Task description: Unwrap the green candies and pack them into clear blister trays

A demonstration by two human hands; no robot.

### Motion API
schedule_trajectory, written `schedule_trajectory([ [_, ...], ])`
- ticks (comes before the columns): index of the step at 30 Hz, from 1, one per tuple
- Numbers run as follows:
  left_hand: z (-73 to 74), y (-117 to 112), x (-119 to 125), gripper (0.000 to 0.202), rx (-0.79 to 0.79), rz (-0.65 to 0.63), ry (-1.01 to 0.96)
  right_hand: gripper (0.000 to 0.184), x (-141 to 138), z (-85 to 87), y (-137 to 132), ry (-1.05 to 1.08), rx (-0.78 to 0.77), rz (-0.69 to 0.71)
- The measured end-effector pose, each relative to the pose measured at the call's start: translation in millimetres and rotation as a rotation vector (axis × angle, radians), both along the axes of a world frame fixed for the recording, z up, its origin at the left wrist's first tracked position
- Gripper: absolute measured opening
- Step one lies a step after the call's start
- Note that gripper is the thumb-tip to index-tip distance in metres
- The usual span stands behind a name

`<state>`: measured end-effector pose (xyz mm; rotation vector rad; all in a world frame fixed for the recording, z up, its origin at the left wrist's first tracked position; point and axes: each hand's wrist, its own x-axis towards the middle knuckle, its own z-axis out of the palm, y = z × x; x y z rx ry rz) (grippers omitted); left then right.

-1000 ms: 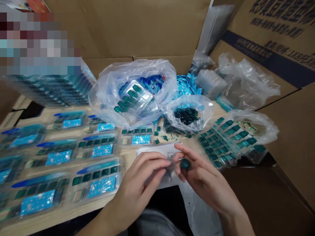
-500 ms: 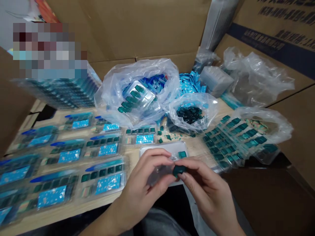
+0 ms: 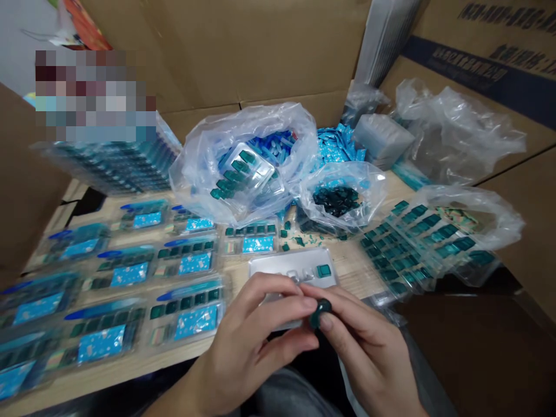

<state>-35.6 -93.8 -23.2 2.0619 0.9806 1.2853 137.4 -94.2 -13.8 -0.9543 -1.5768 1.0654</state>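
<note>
Pinching a glossy dark-teal piece (image 3: 321, 313) in the right hand (image 3: 369, 353), left hand (image 3: 252, 336) curled just beside it, shape seemingly rounded

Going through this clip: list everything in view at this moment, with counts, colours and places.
Blister packs: about a dozen, teal and blue, laid out on the left of the table.
Wrapped stack of packs: one, teal, back left.
Clear plastic bag: one, holding blue pieces and a teal-filled tray, back centre.
Small clear bag: one, holding dark teal pieces, right of it.
Blue sachets: many, behind the small bag.
Teal-filled trays: several, stacked at right.
White tray: one, front centre.
Cardboard box walls: brown, around the table.
Dark teal piece: one, pinched in the right hand.
Left hand: one, beside the piece.
Right hand: one, front right.
</note>
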Motion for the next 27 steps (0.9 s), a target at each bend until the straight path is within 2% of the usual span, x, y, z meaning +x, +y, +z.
schedule_trajectory([
  [5,2.8,-2.3,-1.4,0.035,-0.023,0.021,0.016,0.034,0.4,-0.3,0.0,-0.101,0.057,0.049],
  [8,4.3,-2.4,0.0,0.041,-0.017,0.011,0.102,0.031,-1.5,-3.0,0.5,-0.192,0.117,0.044],
  [11,5.9,-1.0,1.6,0.038,-0.035,0.043,0.202,0.029,-4.0,-6.3,1.7,-0.305,0.206,0.019],
  [14,7.4,0.8,3.3,0.033,0.016,0.081,0.230,0.033,-4.9,-8.0,2.4,-0.370,0.273,-0.016],
  [17,8.2,1.7,4.2,0.027,0.034,0.083,0.203,0.028,-3.6,-9.4,0.2,-0.288,0.223,-0.036],
  [20,6.0,1.1,4.9,0.022,0.008,0.098,0.159,0.021,-2.8,-13.3,-5.4,-0.139,0.085,-0.084],
  [24,-2.1,-1.5,7.4,0.021,-0.021,0.133,0.042,0.043,-6.1,-18.6,-11.3,-0.019,0.029,-0.080],
  [27,-7.2,-2.7,7.0,0.022,-0.062,0.156,-0.027,0.050,-8.4,-18.6,-9.6,0.024,0.053,-0.093],
])
